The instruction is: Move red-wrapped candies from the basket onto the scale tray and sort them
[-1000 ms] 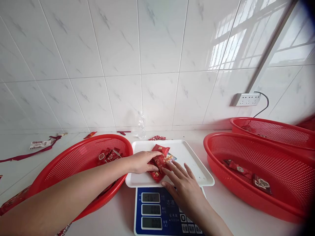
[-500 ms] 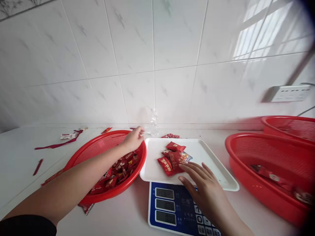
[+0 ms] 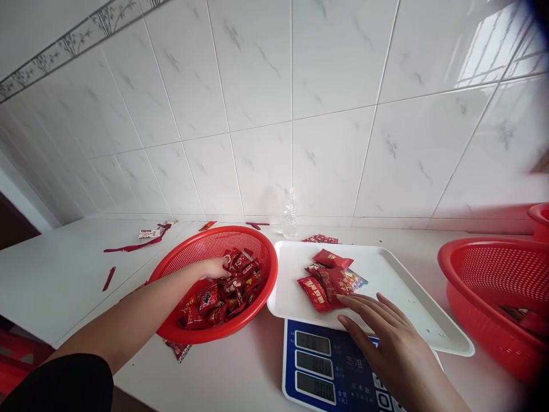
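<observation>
L fingers [image 3: 223, 262] part-hidden amid pkts [image 3: 234, 286], grip unclear; R hand [image 3: 397, 346], fingers spread, hides some scale keys [image 3: 383, 399].

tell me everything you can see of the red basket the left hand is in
The red basket is oval-looking, apparently plastic, with a smooth, thick rim and a wall pierced with small holes. It stands upright on the white counter, with small, mostly red packets piled toward its near and right sides. The person's left forearm crosses its left rim, with the left hand among the packets. Its right rim is close beside the white tray; whether they touch is unclear.
</observation>
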The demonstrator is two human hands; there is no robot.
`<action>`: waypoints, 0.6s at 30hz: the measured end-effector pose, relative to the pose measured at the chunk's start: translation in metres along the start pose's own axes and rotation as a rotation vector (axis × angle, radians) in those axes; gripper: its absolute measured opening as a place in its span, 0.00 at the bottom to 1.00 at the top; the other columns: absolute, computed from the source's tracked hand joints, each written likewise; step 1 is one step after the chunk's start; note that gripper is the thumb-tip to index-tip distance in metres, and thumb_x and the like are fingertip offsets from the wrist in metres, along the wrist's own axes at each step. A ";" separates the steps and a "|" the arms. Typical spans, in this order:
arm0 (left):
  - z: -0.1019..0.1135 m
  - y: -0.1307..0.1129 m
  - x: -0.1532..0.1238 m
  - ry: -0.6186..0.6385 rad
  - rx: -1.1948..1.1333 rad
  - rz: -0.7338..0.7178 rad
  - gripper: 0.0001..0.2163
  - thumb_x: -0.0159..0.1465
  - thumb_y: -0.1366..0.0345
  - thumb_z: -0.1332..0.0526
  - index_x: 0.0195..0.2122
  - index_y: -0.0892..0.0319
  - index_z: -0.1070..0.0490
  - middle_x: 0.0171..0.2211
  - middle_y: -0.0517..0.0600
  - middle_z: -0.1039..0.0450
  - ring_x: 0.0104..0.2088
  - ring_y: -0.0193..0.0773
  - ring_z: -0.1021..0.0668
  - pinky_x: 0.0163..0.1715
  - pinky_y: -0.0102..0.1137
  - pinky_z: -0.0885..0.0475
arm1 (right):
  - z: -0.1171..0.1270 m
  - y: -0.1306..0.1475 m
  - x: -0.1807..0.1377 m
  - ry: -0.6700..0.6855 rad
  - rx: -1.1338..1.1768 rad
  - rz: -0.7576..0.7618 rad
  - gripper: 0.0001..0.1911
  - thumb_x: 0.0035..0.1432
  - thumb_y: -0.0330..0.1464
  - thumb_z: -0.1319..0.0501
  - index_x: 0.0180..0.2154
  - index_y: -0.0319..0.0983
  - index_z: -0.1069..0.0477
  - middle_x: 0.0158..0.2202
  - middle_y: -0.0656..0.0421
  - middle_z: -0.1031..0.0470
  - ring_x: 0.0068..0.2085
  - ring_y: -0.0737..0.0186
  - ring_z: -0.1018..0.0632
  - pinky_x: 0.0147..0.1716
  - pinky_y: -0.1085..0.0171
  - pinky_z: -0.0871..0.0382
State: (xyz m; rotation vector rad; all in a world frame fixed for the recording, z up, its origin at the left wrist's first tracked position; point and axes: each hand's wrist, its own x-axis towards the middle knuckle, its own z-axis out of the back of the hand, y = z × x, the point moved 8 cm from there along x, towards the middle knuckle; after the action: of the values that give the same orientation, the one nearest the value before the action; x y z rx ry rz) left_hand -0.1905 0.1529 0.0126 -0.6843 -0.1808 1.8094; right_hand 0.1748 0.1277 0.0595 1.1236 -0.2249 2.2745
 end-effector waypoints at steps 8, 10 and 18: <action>-0.011 -0.015 -0.008 0.191 0.030 0.109 0.11 0.66 0.60 0.40 0.45 0.62 0.28 0.46 0.52 0.26 0.44 0.42 0.23 0.45 0.42 0.27 | 0.001 0.001 0.000 -0.003 0.016 0.005 0.15 0.67 0.41 0.49 0.46 0.42 0.29 0.40 0.57 0.18 0.39 0.54 0.17 0.47 0.46 0.27; -0.010 -0.017 -0.012 0.192 0.031 0.097 0.11 0.65 0.60 0.38 0.44 0.62 0.27 0.46 0.52 0.26 0.46 0.44 0.24 0.47 0.44 0.28 | 0.001 0.001 0.000 -0.003 0.014 0.007 0.15 0.67 0.41 0.49 0.46 0.42 0.29 0.40 0.58 0.18 0.39 0.54 0.17 0.46 0.45 0.27; -0.021 -0.016 -0.013 0.213 -0.078 0.138 0.13 0.68 0.55 0.44 0.43 0.61 0.30 0.31 0.49 0.24 0.31 0.37 0.21 0.33 0.33 0.25 | 0.000 0.001 -0.001 -0.011 0.009 0.011 0.16 0.67 0.41 0.49 0.46 0.41 0.29 0.40 0.56 0.18 0.38 0.54 0.17 0.46 0.46 0.27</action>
State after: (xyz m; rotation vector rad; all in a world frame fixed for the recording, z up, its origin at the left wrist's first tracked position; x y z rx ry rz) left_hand -0.1635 0.1424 0.0072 -0.9595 -0.0632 1.8522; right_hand 0.1748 0.1263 0.0584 1.1423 -0.2251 2.2814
